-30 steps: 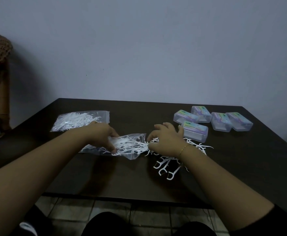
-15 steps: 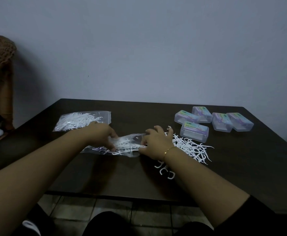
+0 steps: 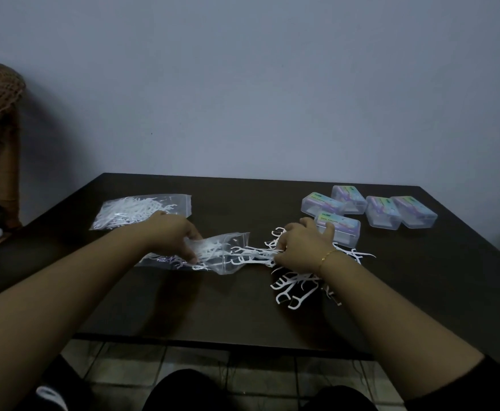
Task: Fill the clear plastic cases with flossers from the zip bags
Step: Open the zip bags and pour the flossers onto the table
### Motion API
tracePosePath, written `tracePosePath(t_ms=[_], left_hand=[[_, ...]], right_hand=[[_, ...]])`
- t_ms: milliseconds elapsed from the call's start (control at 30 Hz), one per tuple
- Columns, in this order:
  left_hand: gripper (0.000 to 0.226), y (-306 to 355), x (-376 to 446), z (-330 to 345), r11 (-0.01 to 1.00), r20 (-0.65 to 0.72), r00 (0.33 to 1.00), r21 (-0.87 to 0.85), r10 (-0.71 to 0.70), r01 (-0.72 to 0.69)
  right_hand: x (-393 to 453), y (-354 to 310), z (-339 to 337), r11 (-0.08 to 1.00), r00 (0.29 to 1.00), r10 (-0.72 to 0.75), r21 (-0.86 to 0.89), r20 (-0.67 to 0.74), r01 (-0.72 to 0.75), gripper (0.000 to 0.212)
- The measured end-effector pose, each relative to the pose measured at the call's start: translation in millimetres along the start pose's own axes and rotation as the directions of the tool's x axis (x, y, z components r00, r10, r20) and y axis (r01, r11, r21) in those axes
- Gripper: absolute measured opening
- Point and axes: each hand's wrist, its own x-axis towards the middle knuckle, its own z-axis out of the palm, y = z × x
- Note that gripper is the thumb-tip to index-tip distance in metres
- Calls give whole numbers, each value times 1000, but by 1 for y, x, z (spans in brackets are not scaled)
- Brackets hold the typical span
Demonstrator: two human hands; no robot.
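Now: Emptying a Zip Bag of Flossers onto the Worktop

The left hand (image 3: 171, 235) pinches the near zip bag (image 3: 210, 256) by its film, fingers curled into the plastic, and holds it against the dark worktop (image 3: 183, 304). The right hand (image 3: 305, 247) has its fingers curled down onto a clump of white flossers (image 3: 251, 256) at the bag's open mouth; whether it pinches them or merely rakes them cannot be told. Loose flossers (image 3: 290, 289) lie scattered under and beside the right wrist. A second zip bag (image 3: 142, 210), well filled, lies farther back on the left. Five clear plastic cases (image 3: 338, 227), lids apparently closed, stand grouped at the right rear, the nearest just beyond the right hand.

Handling, as judged: the flossers are very light, stiff and springy, and their forked heads interlock, so they should come away in tangled bunches rather than singly; they are best taken by the handles, aligned in small bundles. The bag film is limp and slippery and needs anchoring well back from the mouth, toward its closed end. The cases look rigid and light, likely to skid unless steadied by the free hand.
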Motion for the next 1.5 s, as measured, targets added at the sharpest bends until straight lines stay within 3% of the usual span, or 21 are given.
tracePosePath(t_ms=[333,467,700,900,1133,1300,1500], left_hand=[[93,-5,-6,-5,998,107,992,11,-65,64],[85,-9,-4,0,998,87,995,27,-50,48],[65,-12,0,3,998,37,999,58,-30,28],[66,-13,2,3,990,25,998,126,-61,58],[84,-6,-3,0,997,46,997,45,-58,56],[71,-1,-2,1,992,35,998,116,-45,41],[72,-6,-3,1,985,32,997,162,-72,66]], right_hand=[[2,-32,7,985,982,-142,82,-122,153,36],[7,-49,20,987,986,-155,24,-63,156,49],[7,-47,19,990,986,-124,46,-109,130,24],[2,-31,14,997,993,-76,25,-93,79,23],[3,-40,13,985,986,-122,110,-116,135,33],[6,-52,20,984,982,-177,17,-61,178,38],[7,-37,19,987,985,-148,56,-83,153,36]])
